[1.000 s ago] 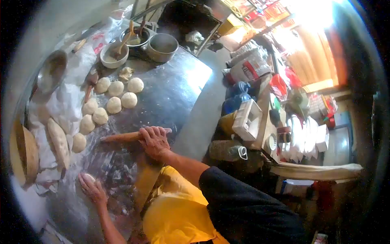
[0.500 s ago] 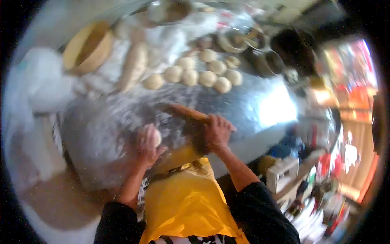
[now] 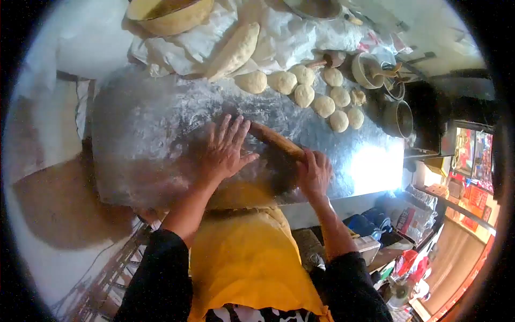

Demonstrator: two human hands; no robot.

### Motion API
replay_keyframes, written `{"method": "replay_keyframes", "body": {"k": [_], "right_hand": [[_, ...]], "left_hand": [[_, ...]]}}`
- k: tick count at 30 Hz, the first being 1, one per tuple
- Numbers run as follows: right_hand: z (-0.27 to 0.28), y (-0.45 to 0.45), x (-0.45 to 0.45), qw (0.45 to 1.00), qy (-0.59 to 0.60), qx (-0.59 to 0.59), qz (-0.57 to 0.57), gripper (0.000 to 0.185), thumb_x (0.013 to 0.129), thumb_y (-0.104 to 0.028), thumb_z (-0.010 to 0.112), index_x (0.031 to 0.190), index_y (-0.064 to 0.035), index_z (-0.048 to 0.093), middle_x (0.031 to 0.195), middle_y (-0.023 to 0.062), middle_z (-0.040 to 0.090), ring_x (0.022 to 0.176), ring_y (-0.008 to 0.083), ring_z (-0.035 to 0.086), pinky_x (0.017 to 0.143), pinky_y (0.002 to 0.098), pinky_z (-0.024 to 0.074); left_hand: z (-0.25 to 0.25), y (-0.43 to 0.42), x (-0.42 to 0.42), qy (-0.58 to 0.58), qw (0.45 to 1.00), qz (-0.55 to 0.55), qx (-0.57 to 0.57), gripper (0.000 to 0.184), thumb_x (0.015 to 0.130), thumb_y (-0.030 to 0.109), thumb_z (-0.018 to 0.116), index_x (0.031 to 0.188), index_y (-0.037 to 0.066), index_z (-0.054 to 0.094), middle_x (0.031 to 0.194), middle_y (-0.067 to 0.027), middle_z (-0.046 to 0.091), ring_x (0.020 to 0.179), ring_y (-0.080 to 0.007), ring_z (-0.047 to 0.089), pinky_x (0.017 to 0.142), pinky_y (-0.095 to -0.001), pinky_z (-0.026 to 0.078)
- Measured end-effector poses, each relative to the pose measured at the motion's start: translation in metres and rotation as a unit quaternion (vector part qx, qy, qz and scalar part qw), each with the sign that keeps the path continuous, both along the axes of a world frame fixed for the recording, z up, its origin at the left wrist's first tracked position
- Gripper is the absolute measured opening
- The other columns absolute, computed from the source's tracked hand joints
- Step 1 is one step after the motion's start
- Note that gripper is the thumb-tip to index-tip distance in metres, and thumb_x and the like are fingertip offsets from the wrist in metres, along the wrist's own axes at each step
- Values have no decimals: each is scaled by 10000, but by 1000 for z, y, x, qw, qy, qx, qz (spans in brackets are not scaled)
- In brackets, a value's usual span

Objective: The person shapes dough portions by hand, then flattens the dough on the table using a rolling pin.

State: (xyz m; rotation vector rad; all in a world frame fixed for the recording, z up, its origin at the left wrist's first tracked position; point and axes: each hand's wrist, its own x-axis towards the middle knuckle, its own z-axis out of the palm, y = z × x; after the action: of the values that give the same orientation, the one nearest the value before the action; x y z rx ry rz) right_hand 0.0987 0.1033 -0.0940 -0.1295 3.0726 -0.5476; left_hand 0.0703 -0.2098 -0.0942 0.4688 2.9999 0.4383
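Note:
My left hand [image 3: 228,150] lies palm down over the floured dark table [image 3: 139,139], its fingers spread. Whether dough is under the palm is hidden. To its right, my right hand [image 3: 315,173] is wrapped round one end of a wooden rolling pin [image 3: 276,140]. The pin's other end reaches up toward my left fingertips. Beyond the pin, several round dough balls [image 3: 304,95] sit in a cluster on the table, with a small rough piece of dough [image 3: 358,97] at their right.
A long dough piece [image 3: 236,52] rests on white cloth [image 3: 188,51] along the far edge. A yellowish basin [image 3: 171,19] stands at the far left. A white bowl [image 3: 366,71] and a metal pot [image 3: 398,119] are at the far right.
The dough piece earlier at my left hand is no longer visible. My left hand has moved toward the rolling pin and flattened. The camera view has turned and shifted.

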Motion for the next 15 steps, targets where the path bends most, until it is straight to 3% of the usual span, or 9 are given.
{"method": "replay_keyframes", "body": {"k": [2, 3, 5, 7, 8, 10, 11, 12, 15], "right_hand": [[14, -8, -3, 999, -16, -15, 43, 400, 925, -238, 743, 1312, -154, 691, 1295, 104, 623, 1190, 365, 577, 1024, 512, 444], [26, -17, -3, 999, -12, -15, 42, 400, 925, -238, 743, 1312, -154, 691, 1295, 104, 623, 1190, 365, 577, 1024, 512, 444], [50, -40, 9, 988, -38, -17, 146, 395, 919, -215, 740, 1305, -150, 696, 1288, 100, 635, 1157, 361, 597, 994, 511, 468], [52, -76, 15, 978, -36, -40, 202, 446, 931, -240, 738, 1365, -163, 669, 1351, 118, 632, 1227, 359, 601, 980, 519, 492], [38, -93, 8, 972, -28, -39, 232, 487, 946, -311, 730, 1400, -162, 643, 1393, 133, 619, 1272, 372, 587, 1006, 525, 483], [12, -114, -23, 963, -2, -28, 267, 582, 964, -460, 697, 1451, -156, 598, 1466, 163, 589, 1349, 397, 554, 1053, 542, 459], [9, -120, -35, 962, 21, -17, 272, 637, 968, -538, 672, 1466, -152, 581, 1497, 178, 573, 1381, 410, 535, 1074, 552, 444], [23, -127, -39, 974, 16, -3, 228, 736, 960, -621, 630, 1496, -122, 561, 1534, 180, 552, 1437, 409, 494, 1129, 561, 404], [8, -116, 3, 973, -3, -18, 231, 804, 962, -636, 626, 1545, -94, 515, 1576, 166, 527, 1475, 396, 465, 1158, 569, 379]], "left_hand": [[-16, -6, -1, 6, 1000, -4, 16, 897, 1014, 646, 584, 1681, 107, 319, 1730, -158, 320, 1598, -391, 284, 1279, -623, 208], [-38, -14, 1, -13, 965, 92, 246, 861, 1035, 594, 585, 1680, 93, 313, 1724, -171, 329, 1595, -388, 293, 1285, -577, 221], [-3, -47, 9, -45, 891, 209, 402, 781, 1072, 458, 583, 1680, 62, 291, 1714, -202, 339, 1587, -376, 310, 1286, -478, 250], [11, -82, 6, -68, 947, 199, 244, 784, 1076, 474, 574, 1689, 87, 277, 1712, -192, 347, 1578, -394, 323, 1278, -524, 251], [13, -83, 1, -72, 946, 203, 243, 784, 1076, 474, 574, 1689, 87, 277, 1712, -192, 347, 1578, -394, 323, 1278, -524, 251], [20, -78, -13, -40, 995, 87, -38, 774, 1079, 498, 566, 1693, 122, 282, 1701, -182, 375, 1558, -420, 352, 1262, -600, 239], [-10, -85, -20, 17, 995, 98, 26, 776, 1076, 539, 552, 1696, 155, 288, 1707, -163, 376, 1555, -434, 350, 1245, -674, 211], [-6, -84, -21, 7, 995, 95, 26, 781, 1076, 566, 529, 1697, 156, 290, 1717, -158, 362, 1565, -430, 337, 1244, -687, 194], [0, -80, 15, 8, 995, 87, 43, 767, 1092, 613, 426, 1694, 153, 305, 1737, -137, 332, 1595, -420, 289, 1252, -694, 145]]}}
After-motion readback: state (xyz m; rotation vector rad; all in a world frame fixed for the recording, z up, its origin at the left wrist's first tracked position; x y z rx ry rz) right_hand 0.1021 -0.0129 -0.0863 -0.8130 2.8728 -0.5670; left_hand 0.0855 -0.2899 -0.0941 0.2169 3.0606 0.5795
